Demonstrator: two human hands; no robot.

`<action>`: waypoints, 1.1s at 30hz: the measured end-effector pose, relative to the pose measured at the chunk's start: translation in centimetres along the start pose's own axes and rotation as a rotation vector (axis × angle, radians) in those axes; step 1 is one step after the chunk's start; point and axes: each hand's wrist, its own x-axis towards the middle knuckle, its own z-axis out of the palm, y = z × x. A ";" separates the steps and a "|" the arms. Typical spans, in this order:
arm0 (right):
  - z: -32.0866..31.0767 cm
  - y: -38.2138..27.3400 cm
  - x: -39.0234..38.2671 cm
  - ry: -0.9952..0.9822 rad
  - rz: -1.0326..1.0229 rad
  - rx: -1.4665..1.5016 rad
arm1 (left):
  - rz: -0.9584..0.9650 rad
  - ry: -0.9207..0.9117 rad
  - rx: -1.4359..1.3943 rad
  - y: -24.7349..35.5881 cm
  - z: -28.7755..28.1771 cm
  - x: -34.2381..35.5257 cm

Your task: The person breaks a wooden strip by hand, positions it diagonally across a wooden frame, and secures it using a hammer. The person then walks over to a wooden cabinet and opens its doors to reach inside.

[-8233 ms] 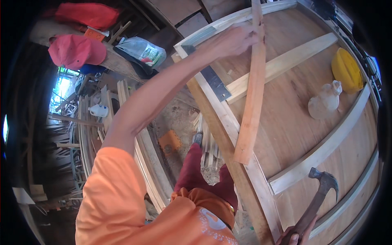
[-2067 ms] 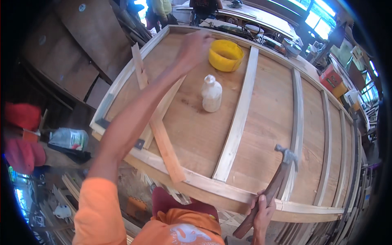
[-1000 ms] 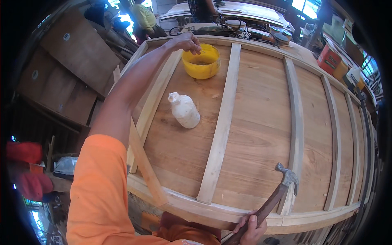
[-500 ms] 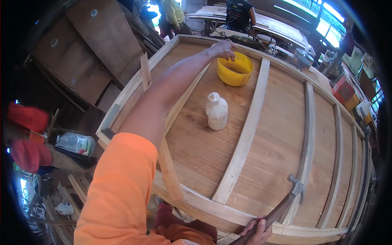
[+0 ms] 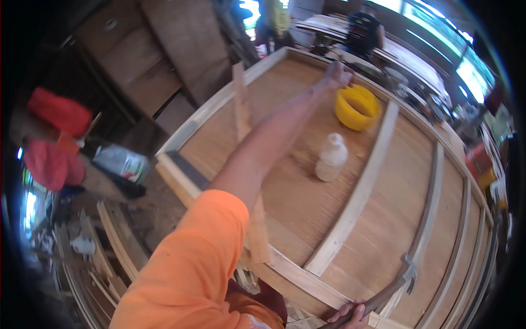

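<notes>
My left arm, in an orange sleeve, reaches far across a framed wooden panel (image 5: 378, 203). At its end my left hand (image 5: 341, 75) is at the far-left rim of a yellow plastic bowl (image 5: 356, 112), fingers bent together; blur hides what they hold, if anything. Just nearer than the bowl, a white plastic bottle (image 5: 332, 159) stands upright on the panel. At the panel's near edge, my right hand (image 5: 350, 317) is closed round the wooden handle of a claw hammer (image 5: 392, 286), its head pointing up and away over a batten.
Several battens (image 5: 356, 192) cross the panel, and a loose wooden strip (image 5: 240, 98) lies under my left arm. Plywood sheets (image 5: 186, 44) lean at the far left. Timber offcuts (image 5: 118, 241) lie left below. A person (image 5: 364, 33) is beyond the panel's far edge.
The view has swung left, shifting the panel, bowl and bottle rightward in the picture. My left hand has drawn slightly up from the bowl. The hammer stays in my right hand.
</notes>
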 end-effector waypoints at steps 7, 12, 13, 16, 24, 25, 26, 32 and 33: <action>-2.5 -4.0 -0.2 -0.102 -0.116 -0.198 | -0.001 0.112 0.143 3.4 -16.4 -11.5; 3.7 -11.5 -0.6 -0.324 -0.281 -0.239 | 0.049 0.281 0.326 5.9 -37.5 -13.4; 4.5 -12.2 -0.6 -0.302 -0.265 -0.272 | -0.066 0.204 0.409 5.9 -38.5 -14.6; 7.5 -12.9 -0.3 -0.434 -0.197 -0.357 | 0.002 0.287 0.280 5.0 -41.0 -15.6; 17.0 -13.0 0.4 -0.529 -0.185 -0.439 | 0.258 0.357 0.380 -6.2 -37.7 -9.4; 18.5 -13.5 0.3 -0.544 -0.198 -0.426 | 0.186 0.326 0.346 -7.9 -39.2 -8.3; 20.1 -14.6 0.1 -0.622 -0.178 -0.501 | 0.224 0.366 0.394 -9.3 -40.6 -8.1; 29.2 -14.8 2.4 -0.609 -0.329 -0.651 | 0.184 0.457 0.362 -13.3 -38.4 -6.1; 31.4 -15.7 3.1 -0.659 -0.305 -0.711 | 0.195 0.454 0.423 -13.8 -39.1 -6.4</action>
